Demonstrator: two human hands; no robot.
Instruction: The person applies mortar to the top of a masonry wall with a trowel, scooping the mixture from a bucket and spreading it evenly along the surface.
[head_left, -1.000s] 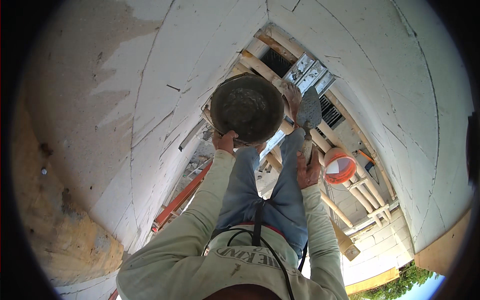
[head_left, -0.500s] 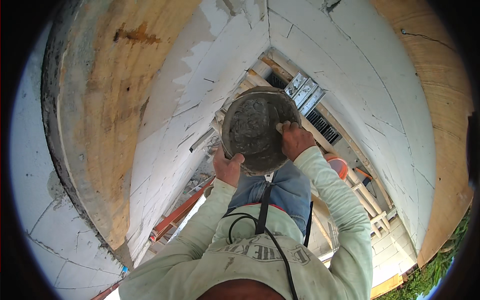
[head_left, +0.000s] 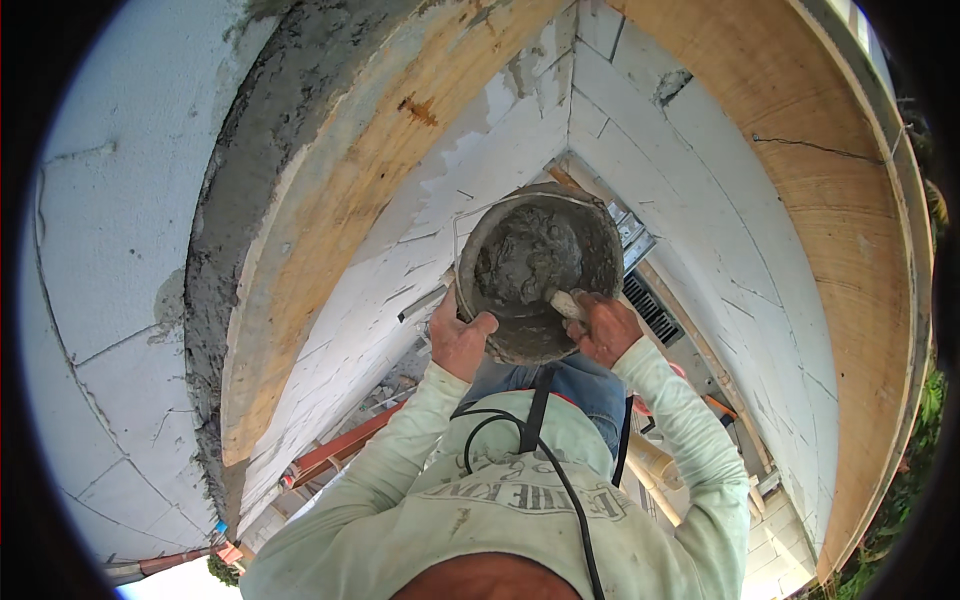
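A round bucket (head_left: 612, 255), crusted with grey, is held up in front of my body. Wet grey mortar (head_left: 530, 245) lies inside it, lumpy on top, and a thin wire bail stands off its left side. My left hand (head_left: 460, 338) grips the bucket's near left rim, thumb on the inside. At the near right rim, my right hand (head_left: 608, 330) is closed around the pale, mortar-stained handle of a trowel (head_left: 565, 303). The handle slants into the bucket; the blade cannot be made out against the mortar.
Wooden form boards rise on the left (head_left: 330, 210) and right (head_left: 800, 120), with rough grey concrete (head_left: 240, 190) along the left board's outer side. Pale block walls (head_left: 720, 260) meet in a corner ahead. Below are poles and a dark grating (head_left: 652, 308). A black cable (head_left: 560, 490) hangs over my shirt.
The bucket and both hands have shifted slightly right in the picture. The trowel handle now shows more clearly, angled into the mortar. My view has tilted, showing more concrete beyond the left board.
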